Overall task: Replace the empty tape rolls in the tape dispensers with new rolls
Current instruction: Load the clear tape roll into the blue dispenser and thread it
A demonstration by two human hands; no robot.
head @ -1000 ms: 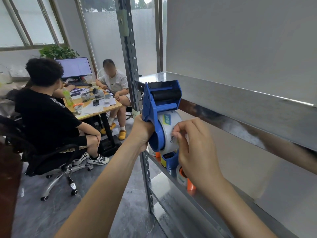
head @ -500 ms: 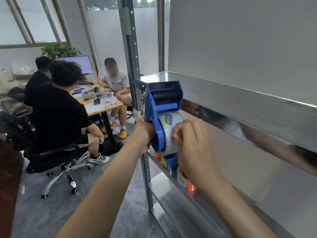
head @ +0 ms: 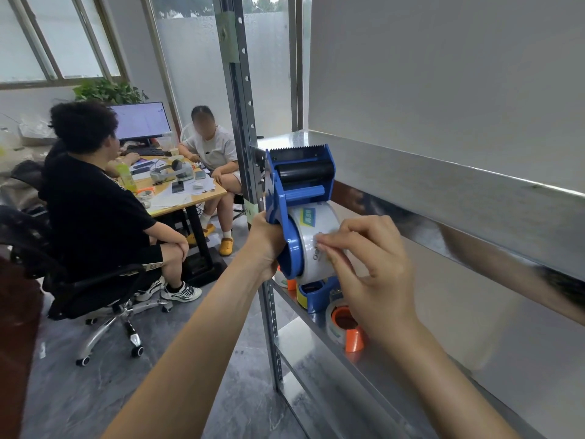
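Note:
A blue tape dispenser [head: 300, 182] with a black roller and toothed blade is held upright in front of the metal shelf. A clear tape roll [head: 311, 245] with a blue-green label sits on its hub. My left hand [head: 264, 245] grips the dispenser's handle from the left. My right hand [head: 364, 264] pinches at the tape's surface on the roll with thumb and fingertips. On the shelf [head: 395, 369] below stand another blue dispenser [head: 316, 293] and a tape roll on an orange holder [head: 346, 327].
A steel shelf post [head: 243, 122] rises just left of the dispenser, and an upper shelf edge [head: 459, 198] runs to the right. Two people sit at a cluttered desk [head: 177, 191] on the left, one on a wheeled office chair [head: 104, 299].
The dispenser and both hands stay in nearly the same place. My right fingertips have shifted slightly on the roll. The seated person in black has moved on the chair.

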